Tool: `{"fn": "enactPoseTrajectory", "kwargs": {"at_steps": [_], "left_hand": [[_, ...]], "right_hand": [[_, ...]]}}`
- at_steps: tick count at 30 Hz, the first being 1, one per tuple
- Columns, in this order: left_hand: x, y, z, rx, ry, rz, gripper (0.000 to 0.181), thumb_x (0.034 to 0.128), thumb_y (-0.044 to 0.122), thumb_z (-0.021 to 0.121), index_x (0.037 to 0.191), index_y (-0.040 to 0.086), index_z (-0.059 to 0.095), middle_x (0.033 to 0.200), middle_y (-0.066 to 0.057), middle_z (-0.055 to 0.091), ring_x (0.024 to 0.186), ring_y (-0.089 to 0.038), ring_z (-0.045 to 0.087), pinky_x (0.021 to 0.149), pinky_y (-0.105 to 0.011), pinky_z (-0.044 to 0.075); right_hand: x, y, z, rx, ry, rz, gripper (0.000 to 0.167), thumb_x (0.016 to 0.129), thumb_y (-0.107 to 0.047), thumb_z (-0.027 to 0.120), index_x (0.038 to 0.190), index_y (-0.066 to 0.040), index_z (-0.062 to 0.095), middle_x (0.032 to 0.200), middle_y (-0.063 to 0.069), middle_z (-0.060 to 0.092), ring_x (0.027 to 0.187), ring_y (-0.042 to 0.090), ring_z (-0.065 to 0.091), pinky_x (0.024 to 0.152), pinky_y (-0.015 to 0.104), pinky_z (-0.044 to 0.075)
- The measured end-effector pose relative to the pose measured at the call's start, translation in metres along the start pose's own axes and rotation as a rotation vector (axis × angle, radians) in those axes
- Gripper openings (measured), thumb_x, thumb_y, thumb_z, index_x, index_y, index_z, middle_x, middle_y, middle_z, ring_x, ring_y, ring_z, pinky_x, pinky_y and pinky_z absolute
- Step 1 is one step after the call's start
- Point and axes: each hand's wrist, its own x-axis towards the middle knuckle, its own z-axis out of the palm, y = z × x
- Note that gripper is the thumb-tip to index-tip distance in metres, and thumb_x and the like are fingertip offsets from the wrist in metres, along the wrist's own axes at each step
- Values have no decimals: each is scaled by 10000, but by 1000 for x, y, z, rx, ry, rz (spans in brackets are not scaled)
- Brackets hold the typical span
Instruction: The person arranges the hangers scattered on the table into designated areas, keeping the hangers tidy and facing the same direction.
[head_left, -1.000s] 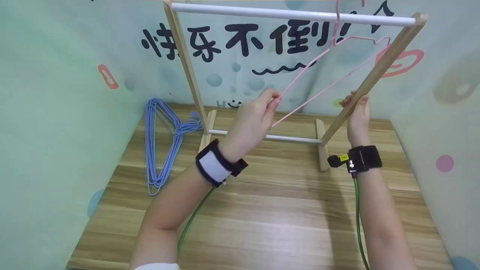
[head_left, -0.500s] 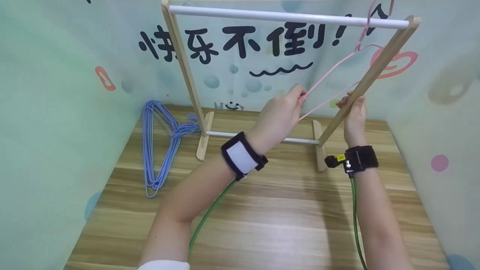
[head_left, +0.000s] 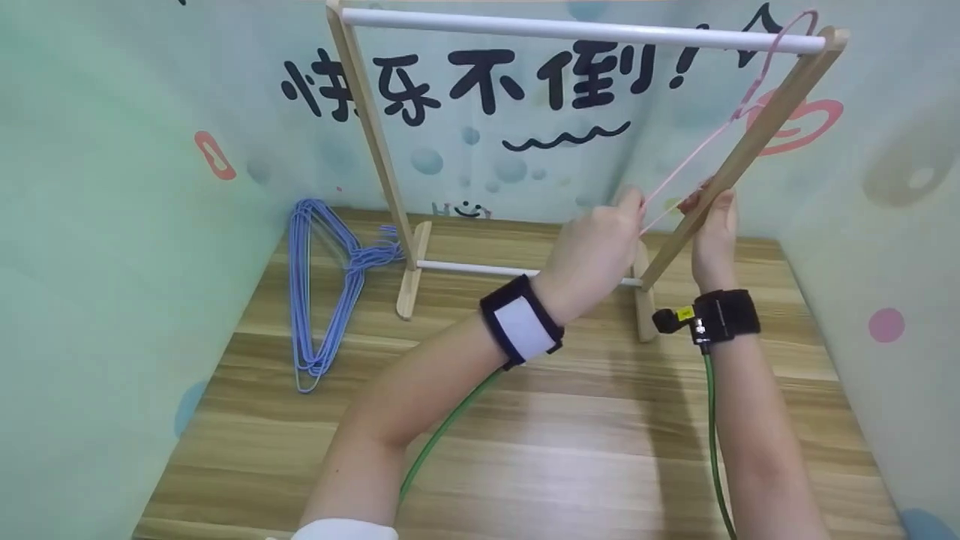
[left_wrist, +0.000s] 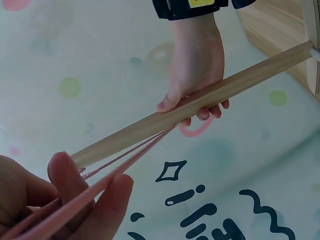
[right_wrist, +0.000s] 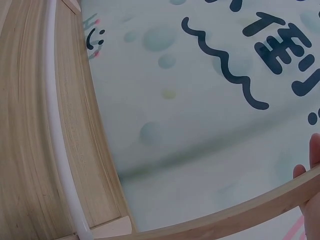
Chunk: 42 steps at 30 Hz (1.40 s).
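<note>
A pink hanger [head_left: 694,154] has its hook over the white top bar [head_left: 570,29] near the right end of the wooden rack. My left hand [head_left: 596,251] pinches the hanger's lower end; the left wrist view shows its fingers [left_wrist: 112,205] curled round the pink wire. Around the rack's right post [head_left: 757,139] my right hand [head_left: 712,240] is wrapped, thumb on the near side and fingertips behind. In the right wrist view only a little of that hand [right_wrist: 311,200] shows on the post [right_wrist: 250,215].
Several blue hangers [head_left: 300,292] lie in a pile on the wooden table [head_left: 555,450], left of the rack, their hooks close to its left post [head_left: 375,142]. A lower white bar [head_left: 480,268] joins the rack's feet. Printed cloth [head_left: 97,225] stands around the table.
My left hand has moved right with the pink hanger, whose hook now rests on the bar near the right post. My right hand has stayed on the post.
</note>
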Motion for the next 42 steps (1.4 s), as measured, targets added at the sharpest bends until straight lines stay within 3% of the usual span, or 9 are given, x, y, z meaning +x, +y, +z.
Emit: {"fn": "enactPoseTrajectory", "kwargs": {"at_steps": [4,7,13,18,24,29,32,35,42], "left_hand": [[-2,5,7,63,29,16,158,1027,131,421,1050,9,519,720,-25,622,523,-83,565,431,-154,418],[-4,8,13,115,49,29,128,999,116,471,1043,4,513,716,-30,630,516,-78,574,421,-154,422],[-8,11,25,177,46,57,136,1007,115,442,1058,5,502,643,8,579,494,-53,552,399,-148,403],[-10,11,32,107,24,51,166,1027,119,394,1099,5,491,613,36,511,460,-54,498,379,-151,366],[-13,5,38,37,45,37,219,1036,147,397,1149,10,525,625,35,513,477,-64,498,401,-166,370],[-18,-1,42,-40,76,58,277,992,122,501,1236,2,549,820,-15,627,614,-80,568,485,-153,417],[-25,-6,44,-84,81,65,319,954,99,556,1256,-2,546,934,-47,644,699,-97,590,554,-148,444],[-31,-11,48,-98,88,80,332,933,84,578,1250,-8,552,962,-56,647,724,-105,589,589,-141,449],[-47,-22,55,-152,118,135,400,975,186,536,1304,-42,518,1028,-88,652,731,-91,582,593,-132,446]], "right_hand": [[-1,-1,-2,-55,11,36,382,1038,-325,230,1084,-57,499,912,107,495,958,275,501,887,286,381],[-1,1,-2,-81,13,34,416,1039,-338,219,1090,-25,489,916,106,494,958,273,485,877,294,360],[-8,13,-7,-123,6,59,362,1034,-354,213,1107,-79,438,963,113,482,1016,271,461,917,310,323],[-14,26,-12,-142,12,134,441,1026,-393,210,1271,-108,441,1121,114,479,1149,256,420,986,304,304],[-13,30,-11,-154,14,145,470,1028,-388,204,1179,-46,490,1090,103,480,1113,245,430,965,282,318],[-13,27,-10,-97,20,156,465,1036,-359,183,1316,-98,448,1242,96,484,1229,217,400,1028,226,286],[-13,26,-9,-76,22,150,456,1039,-341,181,1278,-79,467,1208,103,513,1200,234,422,1013,224,304],[-12,27,-8,-74,25,144,446,1036,-347,190,1198,-67,498,1142,100,541,1162,247,444,996,228,318],[-13,28,-8,-107,47,177,487,1033,-372,190,1303,-86,477,1217,96,530,1234,232,422,1031,213,291]]}}
